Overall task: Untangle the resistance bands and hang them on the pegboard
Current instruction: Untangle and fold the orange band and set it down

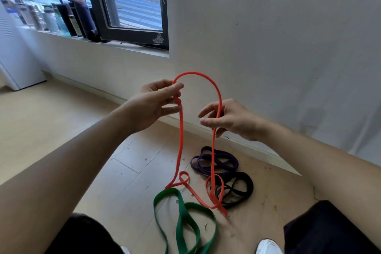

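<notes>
Orange-red flat rubber resistance band (180,140): raised in an arch, both strands hanging to the wooden floor (61,130), lower end twisted into small loops. Wide green rubber band (182,218): folded loops on the floor. Purple rubber band (196,164) and black rubber band (248,183): coiled side by side near the wall.

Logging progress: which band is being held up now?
The red band, gripped by the left hand and right hand; the green band, purple band and black band lie on the floor.

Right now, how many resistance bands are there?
4: orange band held by left hand and right hand; green band nearest on the floor; purple band and black band beyond. Others may be hidden.
</notes>
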A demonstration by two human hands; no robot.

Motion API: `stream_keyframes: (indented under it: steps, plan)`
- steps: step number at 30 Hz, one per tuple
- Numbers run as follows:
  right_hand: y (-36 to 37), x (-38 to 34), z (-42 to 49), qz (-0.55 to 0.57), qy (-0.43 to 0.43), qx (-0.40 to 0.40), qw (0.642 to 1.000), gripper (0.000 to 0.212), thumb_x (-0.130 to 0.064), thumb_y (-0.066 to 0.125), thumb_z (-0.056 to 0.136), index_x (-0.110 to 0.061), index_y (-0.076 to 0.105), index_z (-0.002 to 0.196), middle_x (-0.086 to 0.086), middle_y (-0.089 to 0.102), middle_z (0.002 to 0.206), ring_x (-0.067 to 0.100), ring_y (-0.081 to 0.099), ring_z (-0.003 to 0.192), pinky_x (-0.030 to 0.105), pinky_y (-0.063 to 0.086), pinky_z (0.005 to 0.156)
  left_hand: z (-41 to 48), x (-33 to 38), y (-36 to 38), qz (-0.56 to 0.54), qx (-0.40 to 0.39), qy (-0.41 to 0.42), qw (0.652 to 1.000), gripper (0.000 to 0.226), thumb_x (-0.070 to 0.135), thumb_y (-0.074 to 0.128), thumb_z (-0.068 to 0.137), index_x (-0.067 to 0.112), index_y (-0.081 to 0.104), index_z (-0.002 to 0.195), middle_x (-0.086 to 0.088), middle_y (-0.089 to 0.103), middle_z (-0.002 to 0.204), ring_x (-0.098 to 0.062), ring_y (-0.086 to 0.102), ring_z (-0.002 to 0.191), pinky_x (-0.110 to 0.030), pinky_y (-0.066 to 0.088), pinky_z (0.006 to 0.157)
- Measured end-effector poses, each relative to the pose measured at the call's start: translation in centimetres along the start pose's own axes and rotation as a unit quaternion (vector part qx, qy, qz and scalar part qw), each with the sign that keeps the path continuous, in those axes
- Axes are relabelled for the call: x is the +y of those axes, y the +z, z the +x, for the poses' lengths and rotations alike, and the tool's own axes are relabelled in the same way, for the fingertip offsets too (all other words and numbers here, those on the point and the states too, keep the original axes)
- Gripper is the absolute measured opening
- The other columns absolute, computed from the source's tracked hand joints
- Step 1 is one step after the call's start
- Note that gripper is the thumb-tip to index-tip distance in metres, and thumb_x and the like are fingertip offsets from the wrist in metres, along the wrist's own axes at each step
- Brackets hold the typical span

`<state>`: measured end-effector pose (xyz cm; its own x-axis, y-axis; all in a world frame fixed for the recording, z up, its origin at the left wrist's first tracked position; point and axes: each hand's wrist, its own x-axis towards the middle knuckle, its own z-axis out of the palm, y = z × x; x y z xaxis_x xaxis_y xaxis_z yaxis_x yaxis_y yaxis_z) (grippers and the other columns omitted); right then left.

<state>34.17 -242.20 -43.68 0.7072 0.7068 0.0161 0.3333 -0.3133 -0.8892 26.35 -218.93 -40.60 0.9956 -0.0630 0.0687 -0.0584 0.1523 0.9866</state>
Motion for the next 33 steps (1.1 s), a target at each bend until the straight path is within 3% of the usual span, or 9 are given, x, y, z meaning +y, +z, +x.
stream_keyframes:
  steps: [4,8,10,13,20,24,29,33]
  plan:
    - [0.8,-0.6,0.3,0.046,-0.002,-0.01,0.999,0.024,-0.017,0.07,0.092,-0.009,0.068,0.114,-0.002,0.07,0.087,0.01,0.071,0.078,0.025,0.058,0.071,0.2,0.4,0.4,-0.065,-0.017,0.034,0.997,0.019,0.025,0.063,0.089,0.012,0.068,0.102,-0.002,0.062,0.087,-0.017,0.064,0.085,-0.031,0.061,0.079]
    - [1.1,-1.1,0.8,0.1,-0.004,-0.011,0.995,0.037,-0.022,0.073,0.091,-0.019,0.063,0.127,0.002,0.068,0.101,0.012,0.072,0.089,0.026,0.058,0.076,0.1,0.8,1.1,-0.114,-0.015,0.054,0.992,0.016,0.027,0.061,0.092,0.013,0.068,0.096,-0.002,0.062,0.088,-0.017,0.065,0.086,-0.031,0.059,0.08]
    - [1.4,-1.2,1.0,0.09,-0.008,-0.03,0.995,0.03,-0.025,0.073,0.09,-0.022,0.066,0.12,-0.004,0.069,0.1,0.007,0.07,0.087,0.022,0.055,0.071,0.2,1.1,1.6,-0.132,-0.014,0.06,0.989,0.015,0.026,0.058,0.095,0.013,0.066,0.096,-0.003,0.062,0.088,-0.017,0.065,0.086,-0.031,0.059,0.081]
    - [1.9,-1.1,1.4,0.061,-0.007,-0.052,0.997,0.011,-0.023,0.073,0.09,-0.015,0.069,0.096,-0.008,0.067,0.081,0.002,0.064,0.069,0.02,0.049,0.064,0.2,1.5,2.0,-0.138,0.005,0.082,0.987,0.015,0.024,0.054,0.101,0.013,0.063,0.095,-0.002,0.062,0.089,-0.017,0.066,0.089,-0.032,0.058,0.084]
    - [-0.8,1.6,2.1,-0.102,0.036,-0.018,0.994,0.011,-0.018,0.077,0.087,-0.013,0.069,0.082,0.001,0.062,0.075,0.011,0.058,0.067,0.021,0.047,0.058,-0.5,2.0,-1.1,-0.18,0.114,0.114,0.97,0.018,0.026,0.059,0.1,0.017,0.064,0.086,0.001,0.067,0.085,-0.015,0.068,0.086,-0.033,0.058,0.086]
    - [-2.4,3.5,1.9,-0.152,0.082,-0.04,0.984,0.009,-0.018,0.078,0.087,-0.01,0.074,0.086,0.002,0.068,0.076,0.016,0.061,0.073,0.025,0.048,0.063,-0.4,1.3,-3.7,-0.179,0.161,0.096,0.966,0.02,0.028,0.057,0.102,0.017,0.065,0.086,0.001,0.068,0.083,-0.014,0.069,0.084,-0.034,0.058,0.086]
    - [-3.6,3.4,1.5,-0.097,0.059,-0.024,0.993,0.008,-0.017,0.07,0.094,-0.013,0.075,0.098,0.003,0.076,0.088,0.015,0.071,0.085,0.033,0.057,0.081,-0.1,-0.8,-7.3,-0.114,0.225,0.041,0.967,0.012,0.022,0.058,0.101,0.011,0.063,0.097,-0.002,0.066,0.087,-0.017,0.068,0.086,-0.031,0.06,0.081]
    - [-3.9,3.0,0.9,-0.053,0.048,-0.033,0.997,0.014,-0.019,0.065,0.097,-0.013,0.073,0.107,0.004,0.075,0.087,0.018,0.071,0.083,0.03,0.056,0.071,0.0,-2.0,-8.7,-0.093,0.258,0.014,0.962,0.012,0.018,0.059,0.101,0.008,0.065,0.101,-0.004,0.066,0.092,-0.016,0.068,0.087,-0.027,0.061,0.077]
